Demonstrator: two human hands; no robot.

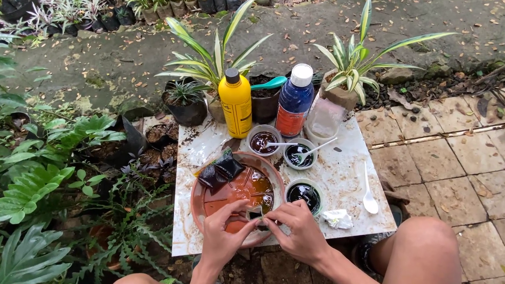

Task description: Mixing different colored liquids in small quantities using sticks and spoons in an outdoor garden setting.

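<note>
My left hand (pixel 222 238) and my right hand (pixel 297 231) meet over the near rim of a terracotta-coloured plastic saucer (pixel 204 185). Together they pinch a small dark square packet (pixel 255 213) by its corners. Brown liquid (pixel 254 188) lies in the saucer, and two small black soaked bags (pixel 219 171) rest at its far left. A little cup of dark liquid (pixel 304 193) stands just beyond my right hand.
A white marble-patterned board (pixel 343 175) carries a yellow bottle (pixel 235 102), a blue bottle (pixel 295 100), two small cups with white spoons (pixel 264 142) (pixel 299 154), a loose white spoon (pixel 369 194) and a crumpled wrapper (pixel 337 219). Potted plants stand behind and at the left; my knees frame the near edge.
</note>
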